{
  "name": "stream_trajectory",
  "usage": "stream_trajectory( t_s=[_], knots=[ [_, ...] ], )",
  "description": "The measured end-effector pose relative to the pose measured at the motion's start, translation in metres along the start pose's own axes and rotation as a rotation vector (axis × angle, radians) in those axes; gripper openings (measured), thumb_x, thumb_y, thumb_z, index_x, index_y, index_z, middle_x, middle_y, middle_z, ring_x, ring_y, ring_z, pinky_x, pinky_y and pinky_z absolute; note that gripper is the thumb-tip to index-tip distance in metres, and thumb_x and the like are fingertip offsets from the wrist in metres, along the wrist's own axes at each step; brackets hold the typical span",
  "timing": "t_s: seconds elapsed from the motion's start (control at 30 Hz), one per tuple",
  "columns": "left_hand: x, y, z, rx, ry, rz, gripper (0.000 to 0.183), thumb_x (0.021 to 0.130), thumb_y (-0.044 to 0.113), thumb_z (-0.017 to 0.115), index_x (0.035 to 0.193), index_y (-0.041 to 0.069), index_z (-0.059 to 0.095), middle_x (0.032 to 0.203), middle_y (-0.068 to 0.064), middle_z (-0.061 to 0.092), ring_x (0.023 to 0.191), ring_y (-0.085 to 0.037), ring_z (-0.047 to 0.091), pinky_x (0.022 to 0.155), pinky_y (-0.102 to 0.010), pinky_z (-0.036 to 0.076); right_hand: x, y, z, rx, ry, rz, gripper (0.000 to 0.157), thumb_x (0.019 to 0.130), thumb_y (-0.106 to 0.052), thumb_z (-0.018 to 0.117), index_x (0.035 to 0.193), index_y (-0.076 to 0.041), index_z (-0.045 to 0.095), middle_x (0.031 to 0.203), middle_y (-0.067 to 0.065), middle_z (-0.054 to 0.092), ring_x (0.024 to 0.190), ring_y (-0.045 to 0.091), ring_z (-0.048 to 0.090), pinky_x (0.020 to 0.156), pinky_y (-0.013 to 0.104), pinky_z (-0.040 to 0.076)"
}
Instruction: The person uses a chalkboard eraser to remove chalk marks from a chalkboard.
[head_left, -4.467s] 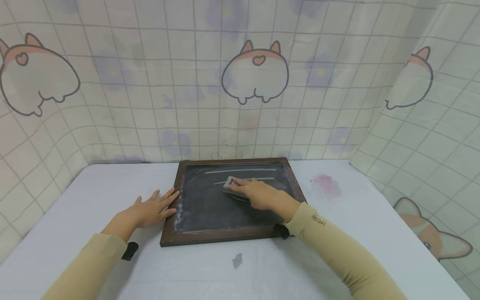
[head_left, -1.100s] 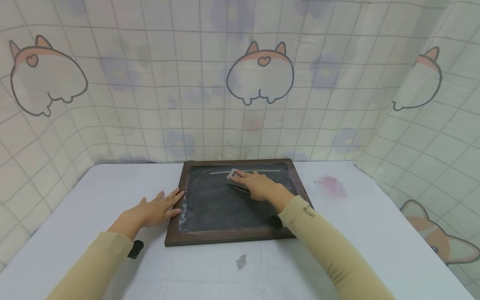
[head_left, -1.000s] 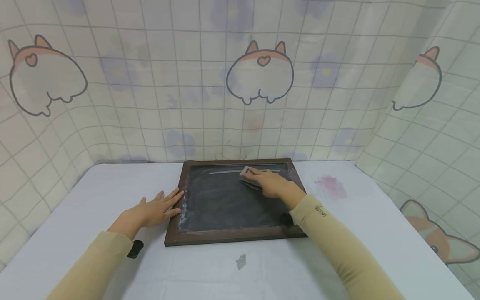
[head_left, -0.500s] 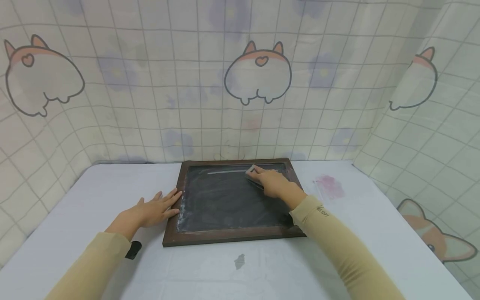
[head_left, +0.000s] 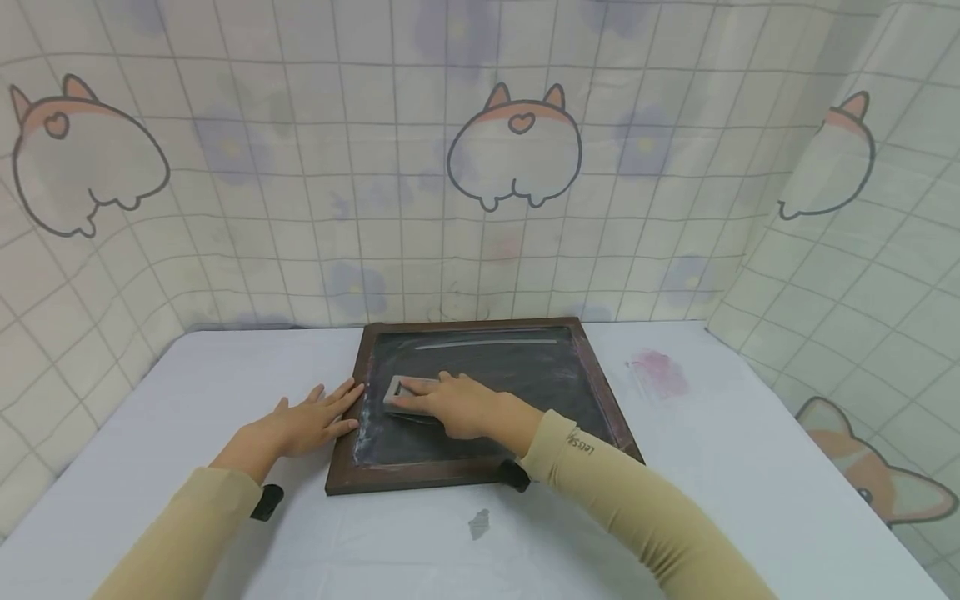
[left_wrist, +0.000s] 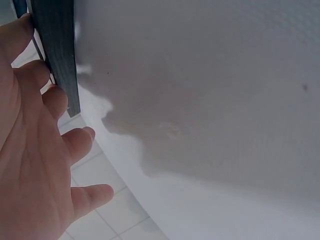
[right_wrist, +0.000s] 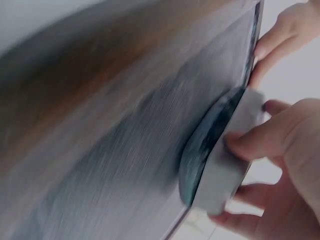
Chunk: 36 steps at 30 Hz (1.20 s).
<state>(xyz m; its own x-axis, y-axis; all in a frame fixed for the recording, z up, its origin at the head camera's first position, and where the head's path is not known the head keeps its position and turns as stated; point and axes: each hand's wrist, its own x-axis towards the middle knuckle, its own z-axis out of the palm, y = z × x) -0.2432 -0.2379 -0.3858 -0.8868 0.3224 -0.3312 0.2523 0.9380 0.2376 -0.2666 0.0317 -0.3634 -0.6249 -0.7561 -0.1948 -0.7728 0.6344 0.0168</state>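
A small chalkboard (head_left: 510,375) in a brown wooden frame lies on the white table. One pale chalk line runs along its upper part, with faint smears elsewhere. My right hand (head_left: 468,406) grips a grey eraser (head_left: 393,393) and holds it on the left part of the board. In the right wrist view, thumb and fingers clasp the grey back of the eraser (right_wrist: 227,155), whose dark felt side faces the board. My left hand (head_left: 303,425) rests with spread, straight fingers on the frame's left edge. In the left wrist view, those fingertips touch the dark frame (left_wrist: 57,55).
A tiled-pattern curtain (head_left: 405,242) with corgi drawings stands behind the table and at its sides. A pink stain (head_left: 657,372) marks the tabletop right of the board. A grey patch (head_left: 479,524) lies in front of it.
My right hand has swept the eraser from the board's upper right to its left side. Two chalk lines seen earlier have shrunk to one. My left hand has stayed on the frame.
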Motion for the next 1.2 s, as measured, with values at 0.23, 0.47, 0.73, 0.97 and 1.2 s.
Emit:
stream_trajectory(
  t_s=[0.23,0.47,0.73,0.97,1.2],
  knots=[
    [0.0,0.0,0.0,-0.003,0.007,0.015,0.074,0.109,0.054,0.04,0.165,0.013,0.016,0.17,-0.017,0.009,0.149,-0.055,0.012,0.107,-0.083,0.005,-0.005,0.031,0.0,0.067,-0.014,0.096,0.088,0.097,0.014,0.058,0.164,-0.033,0.027,0.171,-0.006,0.016,0.146,0.046,0.034,0.079,0.034,0.054],
    [-0.001,0.0,0.0,-0.013,0.005,0.015,0.074,0.108,0.054,0.04,0.165,0.013,0.016,0.17,-0.017,0.008,0.15,-0.054,0.011,0.107,-0.083,0.004,-0.018,0.081,0.002,0.212,-0.019,0.278,0.087,0.095,0.017,0.053,0.163,-0.031,0.03,0.171,-0.001,0.016,0.119,0.034,0.062,0.047,0.023,0.028],
    [-0.001,0.0,0.0,-0.009,0.007,0.012,0.075,0.108,0.054,0.041,0.166,0.013,0.016,0.17,-0.017,0.009,0.15,-0.054,0.011,0.108,-0.083,0.004,-0.042,0.124,0.0,0.406,0.038,0.367,0.077,0.094,0.012,0.057,0.162,-0.017,0.035,0.169,0.01,0.02,0.058,0.015,0.043,0.052,0.024,0.039],
    [0.001,-0.002,0.001,-0.006,0.002,0.008,0.077,0.107,0.058,0.039,0.166,0.016,0.013,0.171,-0.015,0.007,0.151,-0.052,0.009,0.109,-0.081,0.003,-0.045,0.122,0.0,0.398,0.084,0.369,0.07,0.096,0.003,0.067,0.159,-0.01,0.04,0.167,0.015,0.025,0.123,0.038,0.058,0.078,0.038,0.053],
    [-0.001,-0.002,0.0,-0.016,0.01,0.022,0.075,0.108,0.055,0.04,0.166,0.014,0.016,0.17,-0.017,0.009,0.15,-0.054,0.01,0.107,-0.083,0.002,-0.031,0.1,0.001,0.376,0.081,0.287,0.068,0.096,0.009,0.061,0.158,-0.01,0.042,0.167,0.017,0.025,0.078,0.024,0.057,0.057,0.023,0.04]
  ],
)
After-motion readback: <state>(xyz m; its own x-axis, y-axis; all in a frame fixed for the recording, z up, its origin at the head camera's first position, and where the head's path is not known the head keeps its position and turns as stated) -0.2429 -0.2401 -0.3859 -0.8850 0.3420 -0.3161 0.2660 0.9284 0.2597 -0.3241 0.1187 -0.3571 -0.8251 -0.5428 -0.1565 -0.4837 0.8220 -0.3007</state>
